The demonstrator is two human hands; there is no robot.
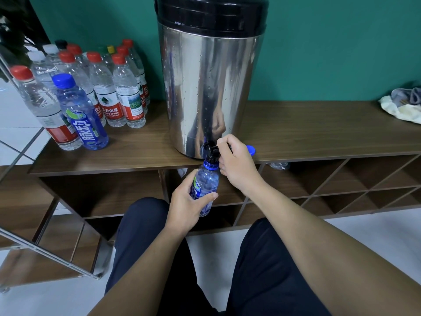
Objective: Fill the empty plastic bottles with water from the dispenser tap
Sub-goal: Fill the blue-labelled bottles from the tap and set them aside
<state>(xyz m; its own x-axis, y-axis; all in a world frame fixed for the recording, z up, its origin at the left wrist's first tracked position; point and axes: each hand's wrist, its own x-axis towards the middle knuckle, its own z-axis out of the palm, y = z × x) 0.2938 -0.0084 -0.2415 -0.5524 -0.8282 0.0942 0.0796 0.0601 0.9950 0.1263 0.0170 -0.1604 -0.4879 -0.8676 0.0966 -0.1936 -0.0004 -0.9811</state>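
Note:
A tall steel water dispenser point(209, 87) with a black lid stands on the wooden shelf top point(307, 131). Its black tap point(210, 150) juts over the front edge. My left hand point(188, 207) grips a blue plastic bottle point(206, 181) with no cap, its mouth held right under the tap. My right hand point(234, 161) curls round the tap lever. The bottle's blue cap point(251, 149) lies on the shelf top just behind my right hand.
Several capped bottles point(107, 87) with red, white and blue caps stand at the left end of the shelf top, a blue one point(79, 112) in front. A crumpled cloth point(403, 106) lies far right. Open cubbies sit below. My knees are underneath.

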